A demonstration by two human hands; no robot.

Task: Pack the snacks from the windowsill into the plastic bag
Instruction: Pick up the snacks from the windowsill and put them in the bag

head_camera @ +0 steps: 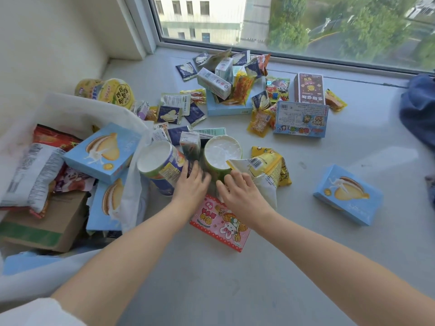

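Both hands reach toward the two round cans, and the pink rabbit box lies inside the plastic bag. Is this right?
Not quite: the head view shows the pink rabbit box on the windowsill, outside the plastic bag. The left hand and right hand do reach toward the round cans.

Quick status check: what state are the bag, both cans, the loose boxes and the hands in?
plastic bag: open, partly filled with boxes and packets
tilted can: lidded, leaning toward the bag
upright can: lidded, standing on the windowsill
pink box: closed, flat, partly under the right hand
blue box: closed, lying alone at right
left hand: fingers on the tilted can, grip unclear
right hand: loosely curled, holding nothing
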